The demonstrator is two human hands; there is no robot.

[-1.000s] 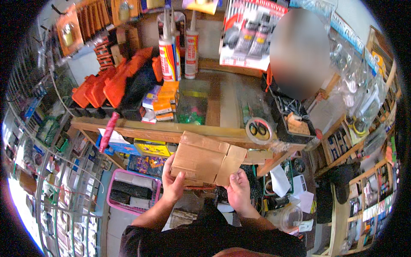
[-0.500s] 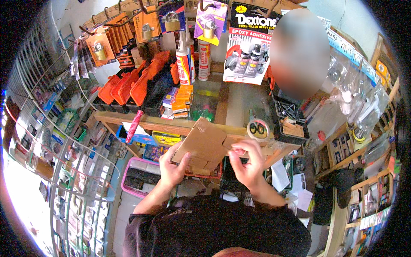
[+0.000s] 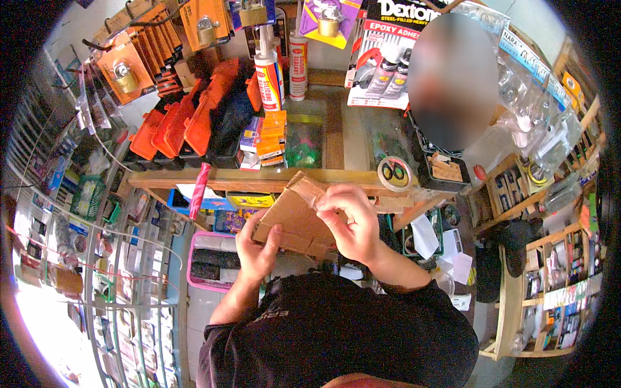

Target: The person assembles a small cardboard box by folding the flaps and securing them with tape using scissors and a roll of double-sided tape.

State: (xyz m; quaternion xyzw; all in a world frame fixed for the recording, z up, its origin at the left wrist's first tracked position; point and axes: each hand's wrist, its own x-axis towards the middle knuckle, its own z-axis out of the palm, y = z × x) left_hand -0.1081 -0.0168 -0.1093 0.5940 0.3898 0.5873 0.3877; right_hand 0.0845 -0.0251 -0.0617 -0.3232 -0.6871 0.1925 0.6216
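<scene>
- The cardboard box sits at the centre of the frame, tilted, in front of the wooden counter.
- The left hand clamps its lower left edge.
- The right hand pinches the top flap, fingers closed on it.
- A tape roll lies on the counter, just right of the box.
- A pink tray sits lower left.

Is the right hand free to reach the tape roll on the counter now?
Probably not at once: the right hand pinches the cardboard box, also held by the left hand. The tape roll lies uncovered.
</scene>
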